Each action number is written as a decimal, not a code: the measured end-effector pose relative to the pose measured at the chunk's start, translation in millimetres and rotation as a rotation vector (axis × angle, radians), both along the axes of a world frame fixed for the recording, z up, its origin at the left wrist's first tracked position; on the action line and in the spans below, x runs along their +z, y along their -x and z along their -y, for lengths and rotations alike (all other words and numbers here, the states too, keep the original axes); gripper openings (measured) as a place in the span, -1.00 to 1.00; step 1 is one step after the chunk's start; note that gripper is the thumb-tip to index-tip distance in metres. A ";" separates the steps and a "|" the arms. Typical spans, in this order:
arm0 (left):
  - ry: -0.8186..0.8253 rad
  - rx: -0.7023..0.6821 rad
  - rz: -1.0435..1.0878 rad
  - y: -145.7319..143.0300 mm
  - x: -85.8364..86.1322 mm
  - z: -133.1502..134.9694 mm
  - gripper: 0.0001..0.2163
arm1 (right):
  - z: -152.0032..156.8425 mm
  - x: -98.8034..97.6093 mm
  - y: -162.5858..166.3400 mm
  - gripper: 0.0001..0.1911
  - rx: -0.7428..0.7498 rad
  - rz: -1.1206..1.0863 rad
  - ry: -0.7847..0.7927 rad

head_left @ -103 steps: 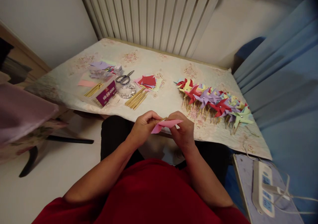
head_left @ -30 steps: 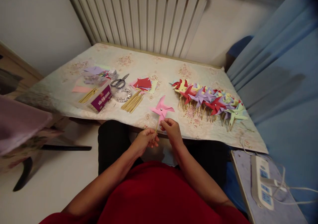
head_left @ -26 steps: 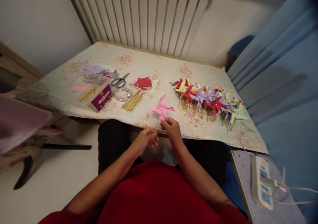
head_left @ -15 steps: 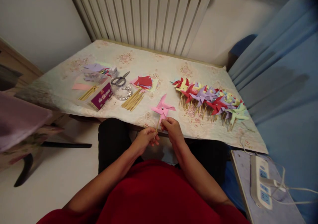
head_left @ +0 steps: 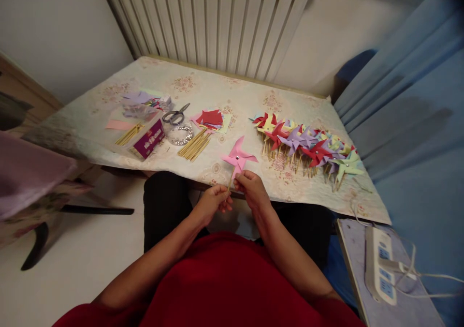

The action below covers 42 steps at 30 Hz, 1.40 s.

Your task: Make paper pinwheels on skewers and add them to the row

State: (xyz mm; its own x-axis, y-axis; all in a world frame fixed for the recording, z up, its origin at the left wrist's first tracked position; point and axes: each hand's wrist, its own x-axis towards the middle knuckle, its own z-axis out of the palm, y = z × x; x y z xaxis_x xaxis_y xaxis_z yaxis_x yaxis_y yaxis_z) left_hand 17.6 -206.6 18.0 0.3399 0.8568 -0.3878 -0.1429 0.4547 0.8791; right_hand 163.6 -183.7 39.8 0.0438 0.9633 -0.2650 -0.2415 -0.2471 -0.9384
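A pink paper pinwheel [head_left: 239, 152] with a shiny pin at its centre stands upright on a thin stick, just over the table's front edge. My left hand [head_left: 215, 200] is closed around the stick below the blades. With thumb and forefinger, my right hand [head_left: 253, 187] pinches at the lower blade beside the stick. Left of the pinwheel lie a bundle of wooden sticks [head_left: 195, 144], a stack of paper squares [head_left: 210, 119] with red on top, a round clear dish of silvery pins [head_left: 181, 135] and scissors [head_left: 176, 114].
Rows of finished pinwheels [head_left: 308, 143] in several colours lie on the right of the flowered tablecloth [head_left: 232, 95]. At the left is a clear box with a purple label [head_left: 148, 139], holding sticks. A power strip [head_left: 380, 266] with cables sits on a side stand at the lower right.
Hardly anything differs. The pink pinwheel's blades have shifted very slightly, and both hands keep the same grip.
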 end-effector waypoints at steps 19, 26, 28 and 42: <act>0.017 -0.006 0.008 -4.1 2.4 3.1 -0.81 | -2.9 -5.1 5.0 -0.76 -0.104 0.078 -0.039; 0.024 -0.017 -0.012 -5.5 0.3 3.8 -0.81 | -7.3 0.0 6.4 -0.70 -0.265 -0.022 -0.072; 0.025 -0.020 -0.019 -5.7 0.0 4.1 -0.81 | -9.4 0.0 5.2 -0.65 -0.272 -0.084 -0.065; 0.007 -0.037 -0.017 -6.3 -1.7 3.6 -0.80 | -14.0 -0.7 0.9 -0.61 -0.188 -0.199 0.001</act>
